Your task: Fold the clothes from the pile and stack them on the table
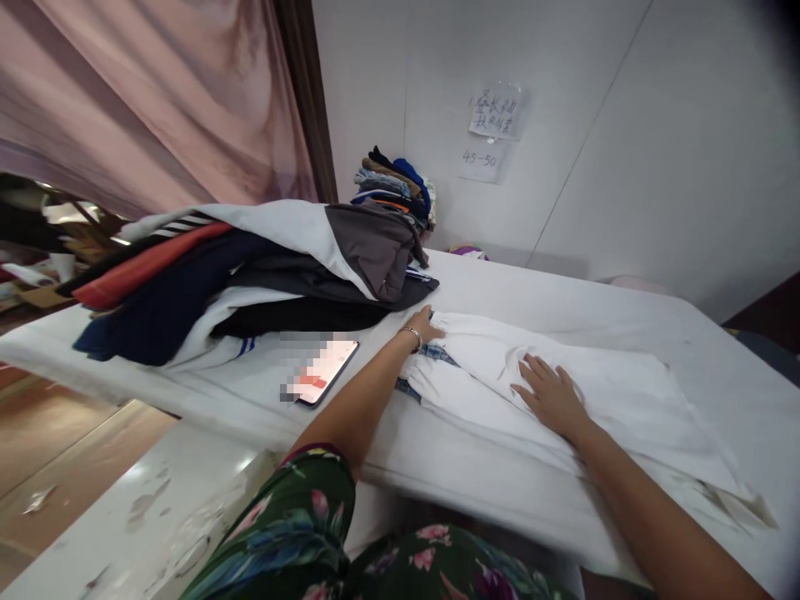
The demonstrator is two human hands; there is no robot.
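Your left hand (pixel 423 325) reaches out to the far end of the white folded cloth garment (pixel 562 392). Its fingers curl over the edge there, but you cannot tell if the grip has really closed on the cloth. A thin bracelet sits on that wrist. Your right hand (pixel 550 393) lies flat on top of the garment, near its middle. Its fingers are spread wide and hold nothing; they just press down.

The white garment lies on the white padded worktop (pixel 625 308), right in front of you. Its long side runs from the left, by your left hand, to the right and toward you, where a thin corner hangs near the worktop's edge. A bit of blue denim cloth (pixel 431 354) peeks out from under its left end, just beside your left wrist.

A phone with a lit screen (pixel 322 371) lies flat on the worktop, left of your left arm. Behind it is a big messy pile of dark, white and red clothes (pixel 250 275). Farther back, by the wall, stands a small neat stack of folded clothes (pixel 393 187). Two paper notes (pixel 493 125) are stuck on the white wall.
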